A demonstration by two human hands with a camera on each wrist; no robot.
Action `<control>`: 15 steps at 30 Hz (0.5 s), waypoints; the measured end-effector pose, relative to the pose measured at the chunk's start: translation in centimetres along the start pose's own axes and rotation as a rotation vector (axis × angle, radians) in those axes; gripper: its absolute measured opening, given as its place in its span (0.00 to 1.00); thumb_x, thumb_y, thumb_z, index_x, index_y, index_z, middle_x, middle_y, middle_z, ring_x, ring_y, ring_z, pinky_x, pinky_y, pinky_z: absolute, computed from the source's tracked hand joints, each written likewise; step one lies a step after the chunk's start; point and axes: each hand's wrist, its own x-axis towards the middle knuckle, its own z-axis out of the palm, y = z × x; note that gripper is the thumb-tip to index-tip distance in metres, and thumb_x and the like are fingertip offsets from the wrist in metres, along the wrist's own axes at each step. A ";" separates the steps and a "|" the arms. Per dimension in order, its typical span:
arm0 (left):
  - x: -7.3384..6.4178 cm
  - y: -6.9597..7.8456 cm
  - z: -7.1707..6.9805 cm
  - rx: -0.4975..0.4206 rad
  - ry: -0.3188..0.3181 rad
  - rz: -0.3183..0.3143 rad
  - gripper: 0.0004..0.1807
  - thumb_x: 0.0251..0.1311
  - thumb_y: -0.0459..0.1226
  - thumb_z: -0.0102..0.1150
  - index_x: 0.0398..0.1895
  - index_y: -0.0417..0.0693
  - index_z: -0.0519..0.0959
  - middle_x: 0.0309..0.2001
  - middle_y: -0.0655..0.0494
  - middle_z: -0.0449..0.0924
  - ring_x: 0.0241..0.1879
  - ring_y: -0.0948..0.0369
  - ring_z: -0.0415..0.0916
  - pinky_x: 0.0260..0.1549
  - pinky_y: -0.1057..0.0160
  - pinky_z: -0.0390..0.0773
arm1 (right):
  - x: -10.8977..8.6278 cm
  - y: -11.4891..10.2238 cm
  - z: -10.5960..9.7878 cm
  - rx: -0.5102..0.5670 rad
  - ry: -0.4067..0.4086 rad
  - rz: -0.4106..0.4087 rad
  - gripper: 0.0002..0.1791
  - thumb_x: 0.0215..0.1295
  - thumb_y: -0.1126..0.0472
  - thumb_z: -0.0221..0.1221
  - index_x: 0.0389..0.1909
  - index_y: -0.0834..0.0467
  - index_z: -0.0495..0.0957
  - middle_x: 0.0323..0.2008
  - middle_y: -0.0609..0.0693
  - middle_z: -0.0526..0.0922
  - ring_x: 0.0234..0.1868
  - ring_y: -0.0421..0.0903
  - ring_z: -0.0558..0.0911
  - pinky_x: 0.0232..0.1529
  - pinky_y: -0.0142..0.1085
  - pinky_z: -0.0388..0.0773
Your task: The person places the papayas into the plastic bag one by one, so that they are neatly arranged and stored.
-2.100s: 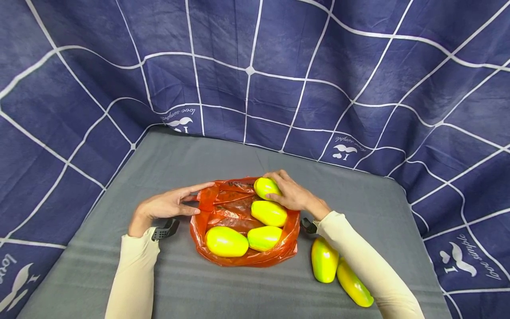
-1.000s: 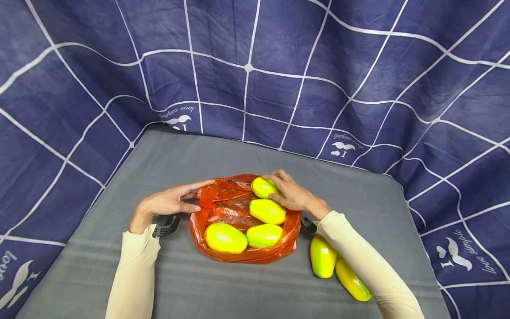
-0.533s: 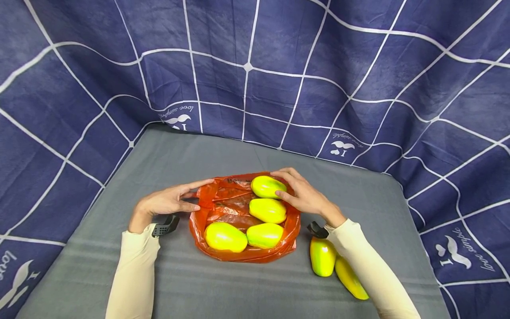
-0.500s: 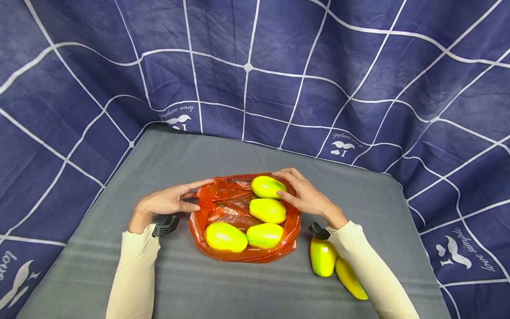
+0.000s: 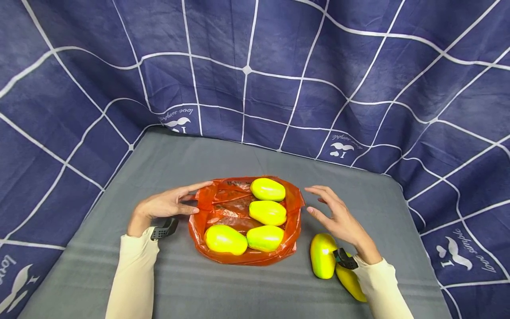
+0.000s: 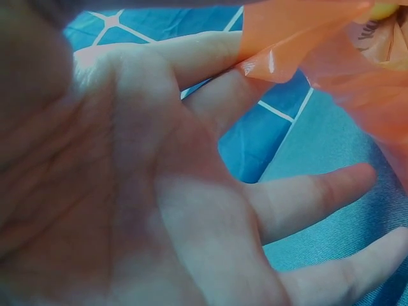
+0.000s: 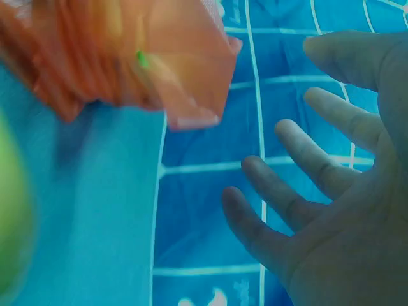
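An orange-red plastic bag (image 5: pixel 201 241) lies with its mouth spread wide in the head view. Inside are several yellow-green oblong fruits (image 5: pixel 268 212), like papayas or mangoes; one fruit (image 5: pixel 268 189) sits at the far right. My left hand (image 5: pixel 165 207) touches the bag's left rim, fingers extended; in the left wrist view, two fingertips pass behind the plastic (image 6: pixel 274 38). To the right of the bag, apart from it, my right hand (image 5: pixel 338 217) has its fingers spread and holds nothing. The right wrist view shows this hand (image 7: pixel 344 191) beside the bag (image 7: pixel 140 57).
Two more yellow-green fruits lie on the grey table cover (image 5: pixel 223 288): one fruit (image 5: pixel 322 257) right of the bag, another (image 5: pixel 350 281) partly hidden under my right wrist and its black wrist camera (image 5: pixel 344 259). A blue curtain (image 5: pixel 223 88) with white lines surrounds the back and sides.
My right hand has let go of the upper-right fruit, leaving it in the bag, and has moved right and towards me, off the bag. My left hand has stayed at the rim.
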 end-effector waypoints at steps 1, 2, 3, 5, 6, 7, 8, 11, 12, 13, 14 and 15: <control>0.0 0.0 0.0 0.000 0.000 -0.002 0.44 0.67 0.34 0.61 0.81 0.52 0.49 0.77 0.43 0.56 0.72 0.43 0.59 0.63 0.68 0.69 | -0.7 0.2 -0.1 -0.003 0.014 0.002 0.28 0.68 0.62 0.63 0.68 0.45 0.70 0.64 0.46 0.72 0.64 0.43 0.72 0.64 0.36 0.73; 0.0 0.0 0.0 -0.004 0.000 -0.005 0.44 0.67 0.34 0.61 0.81 0.52 0.49 0.77 0.43 0.55 0.72 0.43 0.59 0.63 0.69 0.69 | -1.3 0.3 -0.2 -0.002 0.026 0.001 0.28 0.68 0.64 0.63 0.68 0.45 0.71 0.63 0.46 0.73 0.64 0.42 0.72 0.63 0.31 0.72; -0.1 0.0 0.0 -0.011 -0.002 -0.007 0.44 0.67 0.34 0.61 0.81 0.51 0.49 0.77 0.43 0.55 0.72 0.43 0.59 0.63 0.69 0.69 | -1.9 0.5 -0.3 0.001 0.039 -0.004 0.28 0.67 0.65 0.63 0.67 0.46 0.72 0.63 0.47 0.74 0.63 0.42 0.73 0.63 0.27 0.71; -0.1 0.1 0.1 -0.022 -0.004 -0.012 0.44 0.67 0.34 0.61 0.81 0.52 0.49 0.77 0.42 0.55 0.72 0.43 0.59 0.62 0.70 0.70 | -3.2 0.8 -0.4 0.015 0.064 -0.004 0.27 0.66 0.68 0.64 0.64 0.48 0.75 0.62 0.48 0.75 0.62 0.39 0.74 0.62 0.21 0.68; -0.1 0.1 0.1 -0.026 -0.005 -0.014 0.44 0.67 0.34 0.61 0.81 0.52 0.49 0.77 0.42 0.55 0.72 0.43 0.59 0.61 0.70 0.70 | -3.8 0.9 -0.5 0.020 0.074 -0.001 0.27 0.65 0.69 0.64 0.63 0.48 0.76 0.62 0.48 0.76 0.62 0.38 0.74 0.61 0.20 0.68; -0.1 0.1 0.1 -0.028 -0.006 -0.014 0.44 0.67 0.33 0.61 0.81 0.52 0.49 0.77 0.41 0.55 0.72 0.43 0.59 0.61 0.71 0.70 | -4.4 1.0 -0.5 0.026 0.085 0.002 0.26 0.65 0.70 0.64 0.62 0.49 0.77 0.61 0.48 0.77 0.62 0.37 0.74 0.61 0.20 0.67; -0.1 0.1 0.1 -0.030 -0.008 -0.016 0.44 0.67 0.33 0.60 0.81 0.52 0.49 0.77 0.41 0.55 0.72 0.43 0.60 0.61 0.71 0.71 | -5.0 1.1 -0.6 0.033 0.096 0.008 0.25 0.64 0.71 0.64 0.61 0.49 0.78 0.61 0.49 0.77 0.62 0.36 0.74 0.62 0.20 0.67; 0.0 0.1 0.1 -0.031 -0.008 -0.026 0.44 0.67 0.34 0.60 0.81 0.52 0.49 0.77 0.42 0.55 0.72 0.45 0.60 0.61 0.71 0.70 | -6.9 1.5 -0.5 0.053 0.121 0.044 0.24 0.64 0.72 0.64 0.60 0.51 0.79 0.61 0.51 0.77 0.63 0.33 0.73 0.62 0.19 0.66; 0.0 0.1 0.1 -0.032 -0.008 -0.029 0.44 0.67 0.34 0.61 0.81 0.53 0.49 0.77 0.43 0.55 0.72 0.45 0.60 0.61 0.71 0.70 | -7.4 1.7 -0.4 0.059 0.130 0.055 0.24 0.63 0.73 0.64 0.59 0.52 0.80 0.61 0.51 0.77 0.63 0.33 0.73 0.62 0.19 0.65; 0.0 0.1 0.1 -0.032 -0.007 -0.031 0.44 0.67 0.34 0.61 0.81 0.53 0.49 0.77 0.44 0.55 0.72 0.45 0.60 0.61 0.71 0.70 | -8.0 1.9 -0.3 0.061 0.141 0.062 0.24 0.63 0.73 0.64 0.59 0.53 0.80 0.61 0.52 0.77 0.64 0.33 0.73 0.63 0.19 0.65; 0.0 0.1 0.2 -0.035 -0.006 -0.034 0.44 0.67 0.34 0.61 0.81 0.53 0.49 0.77 0.44 0.56 0.72 0.46 0.60 0.61 0.71 0.70 | -8.5 2.1 -0.2 0.063 0.151 0.072 0.24 0.63 0.74 0.64 0.59 0.53 0.80 0.61 0.53 0.77 0.64 0.33 0.72 0.63 0.19 0.64; 0.1 0.1 0.2 -0.034 -0.003 -0.034 0.44 0.66 0.33 0.61 0.81 0.54 0.49 0.77 0.45 0.56 0.72 0.46 0.59 0.62 0.71 0.69 | -9.0 2.3 -0.1 0.064 0.160 0.089 0.24 0.63 0.73 0.64 0.59 0.53 0.80 0.62 0.53 0.77 0.65 0.33 0.72 0.63 0.18 0.63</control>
